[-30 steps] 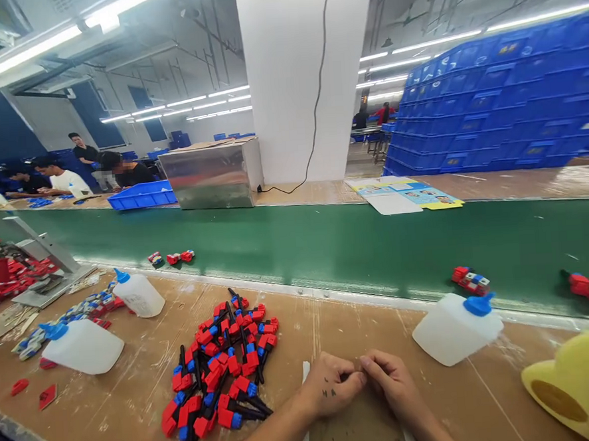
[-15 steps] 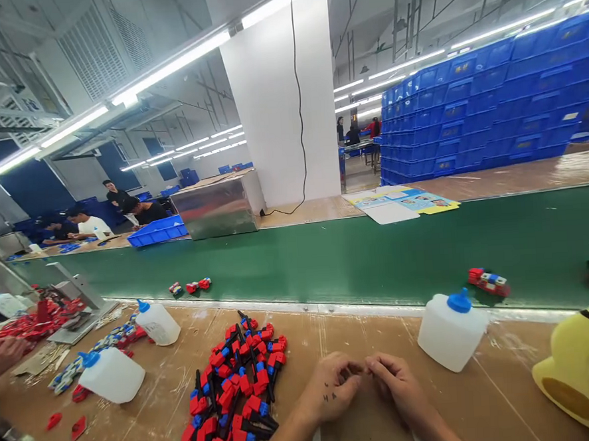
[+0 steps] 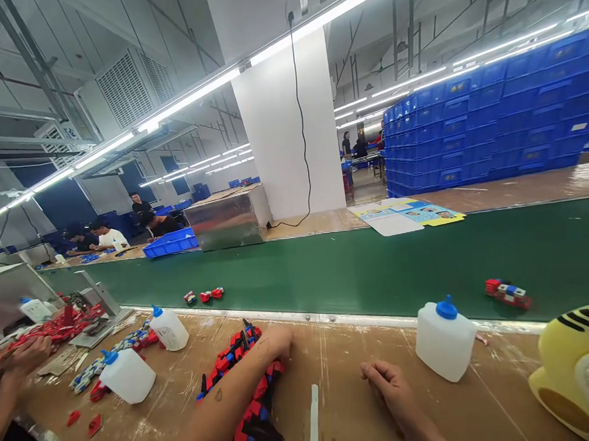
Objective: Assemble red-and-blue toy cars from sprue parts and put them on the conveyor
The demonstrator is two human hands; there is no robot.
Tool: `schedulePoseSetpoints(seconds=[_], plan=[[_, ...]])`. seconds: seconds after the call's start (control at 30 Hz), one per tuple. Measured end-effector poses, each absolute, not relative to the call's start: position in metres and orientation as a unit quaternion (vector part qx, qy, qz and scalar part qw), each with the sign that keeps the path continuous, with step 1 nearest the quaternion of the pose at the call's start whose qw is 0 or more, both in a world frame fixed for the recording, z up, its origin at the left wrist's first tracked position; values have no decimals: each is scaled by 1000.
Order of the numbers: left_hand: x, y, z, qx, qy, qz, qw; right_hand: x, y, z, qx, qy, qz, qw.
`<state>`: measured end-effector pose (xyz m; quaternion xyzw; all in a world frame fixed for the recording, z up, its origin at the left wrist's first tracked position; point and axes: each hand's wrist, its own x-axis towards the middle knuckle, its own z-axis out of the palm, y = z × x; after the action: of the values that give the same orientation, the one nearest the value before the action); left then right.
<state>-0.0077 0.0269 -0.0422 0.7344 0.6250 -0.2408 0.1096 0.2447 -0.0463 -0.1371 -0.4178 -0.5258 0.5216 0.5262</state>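
Observation:
My left hand [image 3: 278,343] reaches over the top right edge of a pile of red, blue and black plastic parts [image 3: 259,409]. Its fingers are hidden behind the hand, and my forearm covers the middle of the pile. To the right, my right hand [image 3: 388,382] hangs just above the brown tabletop [image 3: 343,357], thumb and fingers pressed together. Whatever those fingers may hold is too small to tell. A white strip [image 3: 314,419] lies on the table between the pile and my right hand.
White bottles with blue caps stand at right [image 3: 445,338] and left [image 3: 128,376]. A yellow striped object [image 3: 557,364] is at far right. Beyond runs a green belt [image 3: 327,272] carrying small assemblies [image 3: 508,294]. Another person's hand [image 3: 33,353] is at far left.
My left hand has moved left and forward, away from my right hand to the pile. My right hand stays nearly in place. The view has shifted slightly.

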Motion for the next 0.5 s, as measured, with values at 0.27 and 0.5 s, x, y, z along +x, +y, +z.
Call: schedulePoseSetpoints(seconds=[0.27, 0.5], plan=[[-3, 13, -24, 803, 584, -62, 101, 246, -46, -136, -416, -547, 513, 515], [25, -33, -67, 808, 548, 137, 167, 248, -45, -140, -422, -560, 496, 512]])
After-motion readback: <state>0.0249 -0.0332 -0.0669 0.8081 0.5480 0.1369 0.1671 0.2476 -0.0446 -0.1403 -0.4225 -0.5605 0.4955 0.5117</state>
